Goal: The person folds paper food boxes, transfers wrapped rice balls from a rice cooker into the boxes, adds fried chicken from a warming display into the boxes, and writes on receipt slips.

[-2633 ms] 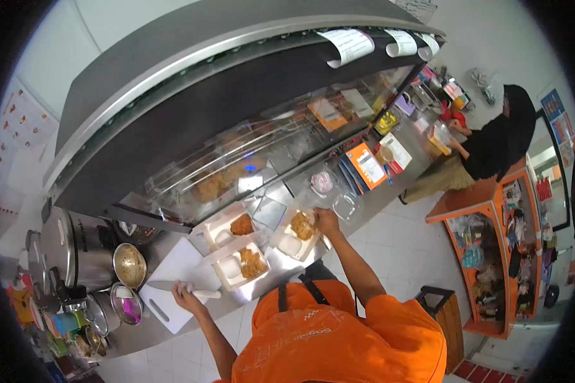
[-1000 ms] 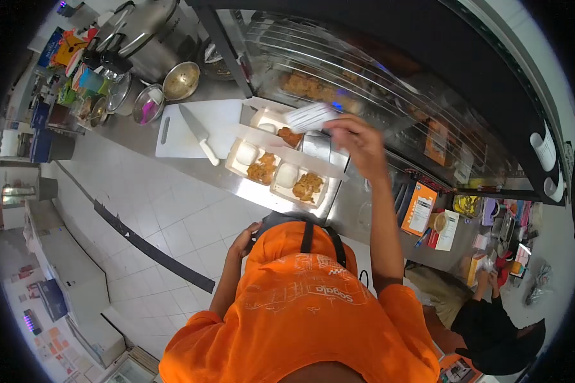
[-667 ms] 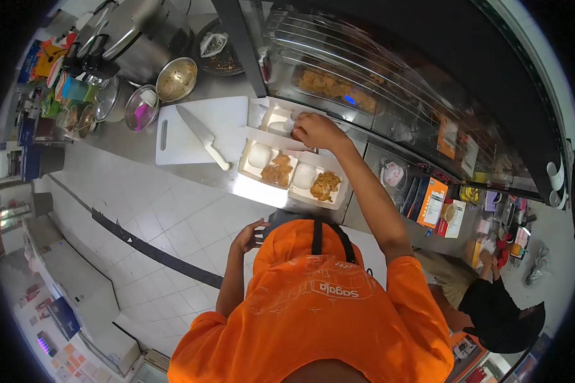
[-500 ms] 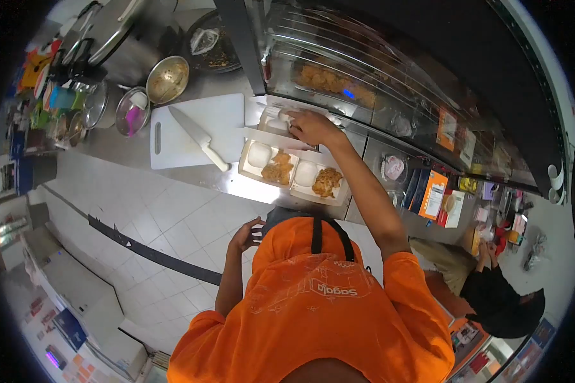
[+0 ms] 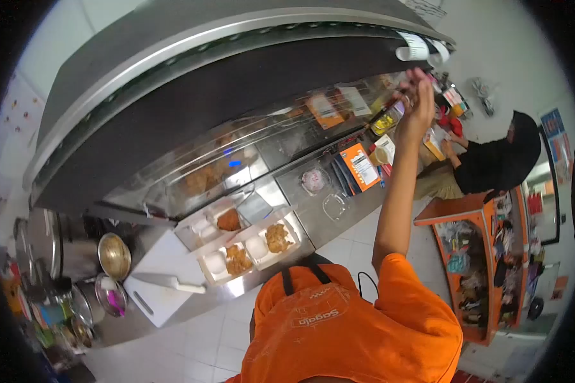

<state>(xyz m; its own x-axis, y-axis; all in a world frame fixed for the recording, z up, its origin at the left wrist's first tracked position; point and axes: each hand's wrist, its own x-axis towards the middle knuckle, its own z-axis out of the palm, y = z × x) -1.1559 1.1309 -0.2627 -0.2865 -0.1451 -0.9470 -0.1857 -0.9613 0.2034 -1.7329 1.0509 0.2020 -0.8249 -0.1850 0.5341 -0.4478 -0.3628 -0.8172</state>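
Observation:
My right hand [image 5: 416,105] is raised at the end of a stretched arm, open with its fingers apart and nothing visible in it. From this view it overlaps the right end of the counter, near a yellow package [image 5: 384,122]; I cannot tell if it touches anything. My left hand is out of view. On the steel counter in front of me, open paper food boxes hold white rice mounds [image 5: 214,262] and pieces of fried chicken [image 5: 239,260]. Behind them, another box holds rice and a darker fried chicken piece [image 5: 229,219].
A knife [image 5: 169,281] lies on a white cutting board [image 5: 166,262], left of the boxes. Metal bowls [image 5: 114,256] stand farther left. A glass display case [image 5: 204,172] rises behind the counter. At right are an orange-and-white box [image 5: 359,167] and a person in black [image 5: 498,159].
My right hand has left the back food box and swung up to the right. The view has turned right. My left hand has gone out of sight.

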